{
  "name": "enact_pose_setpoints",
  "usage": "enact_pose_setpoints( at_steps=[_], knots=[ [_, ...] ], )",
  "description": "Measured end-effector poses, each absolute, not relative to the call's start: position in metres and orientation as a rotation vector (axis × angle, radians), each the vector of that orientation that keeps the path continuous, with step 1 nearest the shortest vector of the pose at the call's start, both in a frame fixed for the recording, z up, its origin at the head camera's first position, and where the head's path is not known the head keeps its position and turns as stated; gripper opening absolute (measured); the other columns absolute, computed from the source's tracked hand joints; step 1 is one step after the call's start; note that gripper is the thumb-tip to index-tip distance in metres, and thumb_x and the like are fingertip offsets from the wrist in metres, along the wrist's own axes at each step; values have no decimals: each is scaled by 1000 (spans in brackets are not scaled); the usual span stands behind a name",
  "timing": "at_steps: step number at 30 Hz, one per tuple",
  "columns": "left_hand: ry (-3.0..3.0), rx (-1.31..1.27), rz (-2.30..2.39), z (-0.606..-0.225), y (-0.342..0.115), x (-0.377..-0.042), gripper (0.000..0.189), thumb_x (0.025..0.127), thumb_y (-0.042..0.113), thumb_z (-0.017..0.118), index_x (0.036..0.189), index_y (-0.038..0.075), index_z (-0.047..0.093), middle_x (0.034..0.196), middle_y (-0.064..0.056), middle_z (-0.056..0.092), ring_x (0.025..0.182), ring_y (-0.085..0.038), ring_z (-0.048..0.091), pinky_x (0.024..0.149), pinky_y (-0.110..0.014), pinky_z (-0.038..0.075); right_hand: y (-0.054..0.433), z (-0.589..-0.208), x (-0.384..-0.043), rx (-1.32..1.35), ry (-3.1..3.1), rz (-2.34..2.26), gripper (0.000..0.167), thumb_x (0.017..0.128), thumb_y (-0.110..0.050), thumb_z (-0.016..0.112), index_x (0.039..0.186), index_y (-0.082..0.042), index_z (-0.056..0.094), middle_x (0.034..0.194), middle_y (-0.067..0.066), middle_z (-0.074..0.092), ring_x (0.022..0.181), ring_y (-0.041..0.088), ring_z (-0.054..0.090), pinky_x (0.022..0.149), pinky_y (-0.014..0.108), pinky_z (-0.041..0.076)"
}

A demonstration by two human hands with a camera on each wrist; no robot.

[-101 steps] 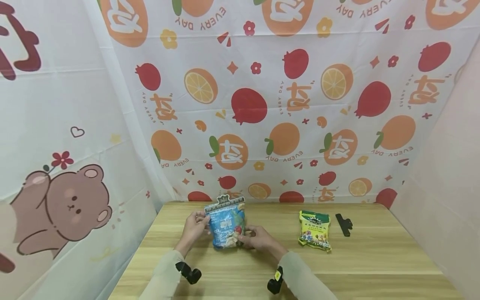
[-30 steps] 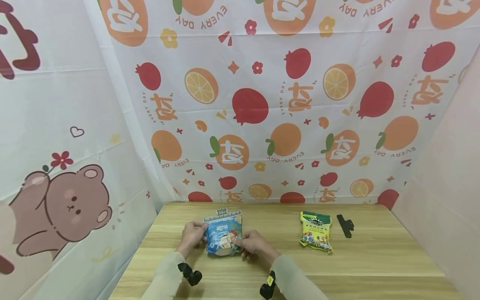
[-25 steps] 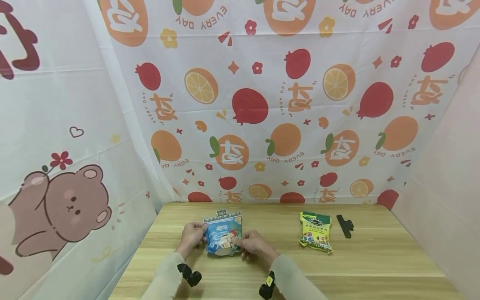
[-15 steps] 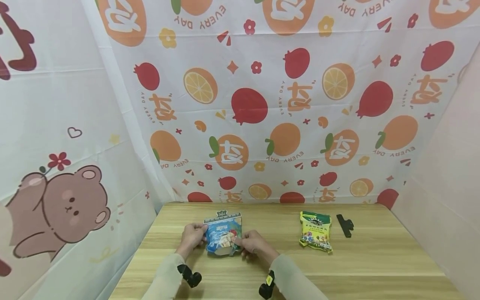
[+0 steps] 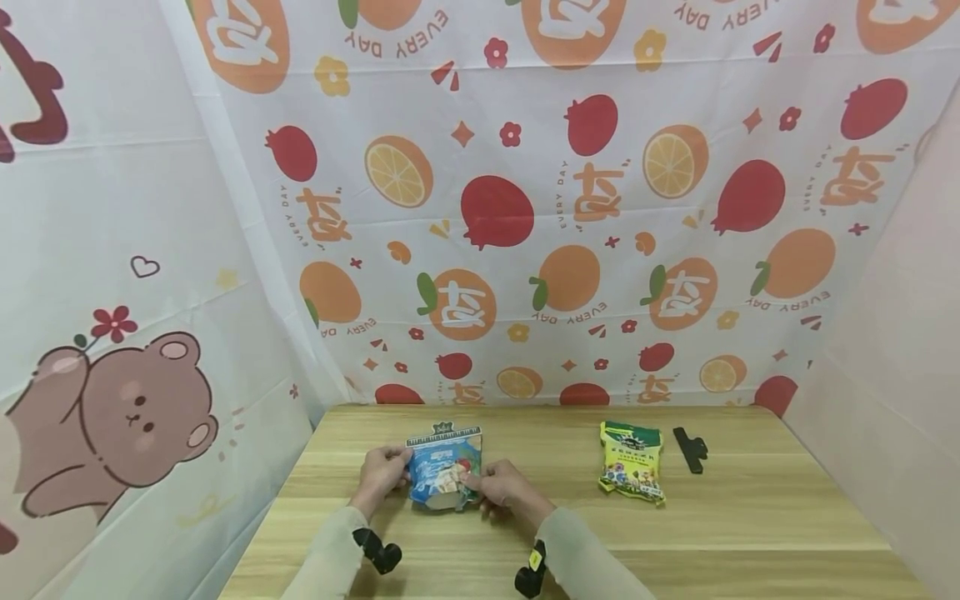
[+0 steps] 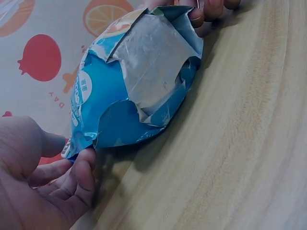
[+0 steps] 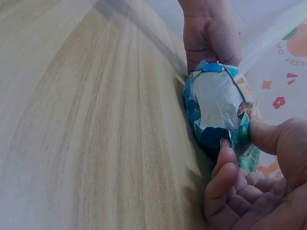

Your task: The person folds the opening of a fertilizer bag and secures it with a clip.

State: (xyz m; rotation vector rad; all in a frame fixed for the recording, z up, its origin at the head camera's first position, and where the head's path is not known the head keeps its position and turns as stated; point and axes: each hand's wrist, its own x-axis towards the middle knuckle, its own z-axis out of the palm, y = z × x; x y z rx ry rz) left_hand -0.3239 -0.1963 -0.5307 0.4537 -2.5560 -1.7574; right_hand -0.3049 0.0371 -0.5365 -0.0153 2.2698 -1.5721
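Head view alone shows the keyboard-patterned clip (image 5: 443, 435) atop the blue bag (image 5: 446, 475).

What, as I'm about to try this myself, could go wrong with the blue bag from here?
The blue bag is pinched at its sides by the left grip and the right grip, so it could twist or slip if one loosens. The clip along its top edge might shift or pop off if the sides are squeezed hard. Its silver bottom looks creased, so pressing there may crumple it further.
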Motion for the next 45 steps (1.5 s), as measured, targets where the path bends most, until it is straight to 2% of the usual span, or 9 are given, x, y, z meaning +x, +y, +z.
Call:
enact_pose_setpoints(
  at_steps=[8, 14, 24, 38, 45],
  knots=[
    [-2551, 439, -1777, -531, -199, -323, 41, 104, 18, 55, 131, -12, 59, 85, -12, 66, 65, -12, 62, 60, -26, 53, 34, -537, -306, -5, 2277, -1560, 32, 95, -37, 70, 83, -7, 65, 70, 4, 66, 50, 10, 54, 43, 20, 43],
    [-2557, 438, -1772, -528, -201, -322, 42, 104, 19, 54, 132, -13, 58, 82, -12, 66, 64, -11, 63, 60, -26, 55, 32, -536, -306, -15, 2283, -1545, 32, 96, -37, 69, 83, -7, 66, 70, 3, 63, 52, 11, 54, 44, 20, 44],
    [-2552, 455, -1778, -530, -205, -321, 44, 105, 19, 53, 132, -15, 56, 86, -13, 67, 66, -12, 64, 61, -27, 57, 26, -535, -306, 1, 2289, -1533, 32, 96, -38, 68, 85, -8, 68, 74, 6, 67, 53, 11, 55, 45, 20, 45],
    [-2539, 486, -1729, -534, -211, -320, 43, 103, 19, 54, 129, -14, 60, 91, -17, 69, 70, -12, 65, 61, -25, 57, 15, -530, -304, 16, 2299, -1521, 29, 98, -33, 66, 83, -8, 68, 64, 1, 60, 50, 9, 52, 44, 19, 43],
    [-2526, 486, -1732, -530, -211, -320, 42, 103, 19, 54, 127, -15, 60, 94, -19, 69, 74, -14, 66, 64, -27, 58, 10, -531, -306, -8, 2309, -1559, 33, 97, -34, 68, 78, -6, 68, 62, 1, 61, 49, 9, 52, 44, 20, 45]
  ],
)
